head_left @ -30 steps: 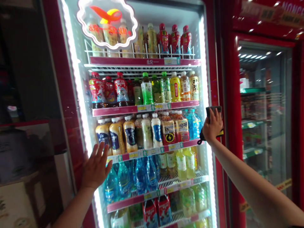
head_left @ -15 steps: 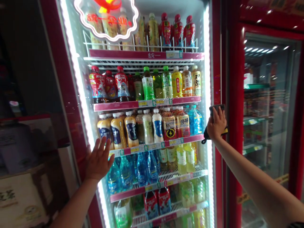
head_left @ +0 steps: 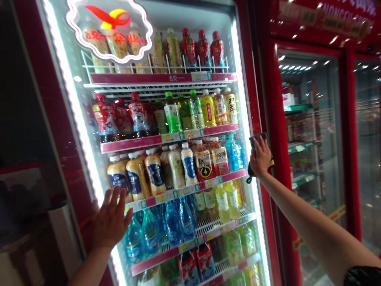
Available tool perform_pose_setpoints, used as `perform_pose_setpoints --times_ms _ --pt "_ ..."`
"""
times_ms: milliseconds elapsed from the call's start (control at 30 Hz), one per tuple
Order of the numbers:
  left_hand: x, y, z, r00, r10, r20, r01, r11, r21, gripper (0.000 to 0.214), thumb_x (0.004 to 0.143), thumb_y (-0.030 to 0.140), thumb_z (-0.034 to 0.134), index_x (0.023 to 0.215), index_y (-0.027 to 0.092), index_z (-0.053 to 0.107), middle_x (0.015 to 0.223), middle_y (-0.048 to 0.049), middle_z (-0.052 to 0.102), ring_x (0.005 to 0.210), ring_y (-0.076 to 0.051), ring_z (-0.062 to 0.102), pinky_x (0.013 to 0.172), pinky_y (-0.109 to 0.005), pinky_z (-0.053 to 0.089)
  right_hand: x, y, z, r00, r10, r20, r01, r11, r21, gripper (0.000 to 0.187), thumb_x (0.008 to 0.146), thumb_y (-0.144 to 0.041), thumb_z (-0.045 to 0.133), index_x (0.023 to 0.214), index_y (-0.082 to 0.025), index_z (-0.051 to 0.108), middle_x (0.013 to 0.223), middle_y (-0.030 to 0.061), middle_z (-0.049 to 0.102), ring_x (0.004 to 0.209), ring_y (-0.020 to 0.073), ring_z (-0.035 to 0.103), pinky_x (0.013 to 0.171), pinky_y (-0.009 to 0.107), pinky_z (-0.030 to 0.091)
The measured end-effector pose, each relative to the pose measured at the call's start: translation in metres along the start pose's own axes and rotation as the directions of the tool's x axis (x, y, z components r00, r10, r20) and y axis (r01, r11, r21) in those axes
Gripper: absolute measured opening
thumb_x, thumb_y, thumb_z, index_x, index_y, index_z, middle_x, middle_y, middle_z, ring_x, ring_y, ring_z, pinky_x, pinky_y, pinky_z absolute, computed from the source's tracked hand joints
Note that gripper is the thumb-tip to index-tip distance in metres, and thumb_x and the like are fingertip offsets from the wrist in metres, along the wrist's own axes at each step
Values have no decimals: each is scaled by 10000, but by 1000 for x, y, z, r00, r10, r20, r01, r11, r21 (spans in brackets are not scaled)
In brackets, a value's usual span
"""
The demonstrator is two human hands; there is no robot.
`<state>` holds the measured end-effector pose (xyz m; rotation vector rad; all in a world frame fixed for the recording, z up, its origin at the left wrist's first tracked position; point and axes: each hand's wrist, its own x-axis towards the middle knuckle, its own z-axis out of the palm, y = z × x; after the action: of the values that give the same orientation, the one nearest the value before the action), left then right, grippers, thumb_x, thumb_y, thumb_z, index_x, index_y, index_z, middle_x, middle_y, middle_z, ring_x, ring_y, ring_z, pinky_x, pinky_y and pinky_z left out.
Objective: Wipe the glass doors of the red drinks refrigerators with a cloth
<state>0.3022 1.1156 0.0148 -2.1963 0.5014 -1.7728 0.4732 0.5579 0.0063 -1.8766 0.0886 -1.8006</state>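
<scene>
A tall lit drinks fridge (head_left: 251,99) with a glass door and red frame stands before me. My right hand (head_left: 260,157) presses a dark cloth (head_left: 257,138) with a yellow edge and a small black loop against the right side of the door frame. On the left, my left hand (head_left: 111,222) is raised with spread fingers, over the lit left edge of the door. Whether its palm touches the glass I cannot tell. Behind its fingertips stand brown bottles with dark labels (head_left: 137,178), and blue bottles (head_left: 172,224) show on the shelf below.
Several shelves hold red-capped bottles (head_left: 138,113), green tea bottles (head_left: 172,113) and yellow-green drinks (head_left: 222,202). A glowing sign (head_left: 110,29) with mirrored writing is at the upper left of the door. Another red-framed fridge (head_left: 284,159) stands to the right.
The view has swung right, so the fridge and both hands appear further left. The right hand stays on the cloth at the frame's right side; the left stays spread at the left.
</scene>
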Motion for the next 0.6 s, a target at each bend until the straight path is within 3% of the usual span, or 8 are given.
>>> perform_pose_setpoints --times_ms 100,167,233,367,467,533,600 --pt "0 -1 0 1000 4 -2 -4 1000 2 754 1004 266 462 1656 240 85 1729 -48 108 1590 -295 126 1304 -564 70 50 -15 8 1000 -6 -7 6 1000 -14 536 982 -290 415 1510 -273 503 1605 90 455 1512 330 357 1147 554 404" --pt "0 -1 1 1000 6 4 -6 1000 -1 753 1006 264 458 1657 240 80 1730 -43 93 1592 -294 111 1306 -563 68 68 -26 10 999 -36 12 37 998 -43 540 993 -307 411 1530 -291 471 1627 73 424 1521 330 341 1155 571 387" --pt "0 -2 1 1000 0 11 0 1000 -4 763 1003 261 462 1656 251 68 1729 -36 91 1592 -294 110 1306 -564 80 61 -31 6 989 -134 62 137 990 -43 529 1007 -324 410 1534 -316 458 1640 54 404 1533 310 318 1183 575 348" --pt "-1 -3 2 1000 -10 9 10 1000 -5 780 989 272 478 1656 279 73 1725 -34 120 1585 -304 149 1304 -575 96 10 -11 -10 914 -361 184 357 932 57 478 1016 -333 435 1486 -330 522 1612 45 452 1544 263 302 1231 539 279" --pt "-2 -4 3 1000 -8 -6 8 1000 -17 773 986 281 474 1656 280 88 1723 -33 132 1582 -312 162 1302 -585 95 8 1 -13 959 -238 153 234 971 49 482 1016 -332 428 1488 -307 522 1604 74 460 1542 277 306 1216 559 295" --pt "-2 -4 5 1000 -14 -11 14 1000 -26 775 981 284 479 1654 288 96 1722 -33 140 1577 -324 175 1297 -599 99 26 -7 -8 988 -113 105 111 993 28 501 1018 -340 416 1511 -299 494 1623 83 430 1544 297 298 1202 588 303" --pt "-2 -4 5 1000 -24 -10 23 999 -37 784 973 286 490 1653 301 99 1722 -31 147 1573 -335 186 1293 -610 106 42 -26 -2 994 -75 82 74 997 16 515 1022 -348 413 1532 -311 466 1643 70 398 1549 305 281 1204 602 292"
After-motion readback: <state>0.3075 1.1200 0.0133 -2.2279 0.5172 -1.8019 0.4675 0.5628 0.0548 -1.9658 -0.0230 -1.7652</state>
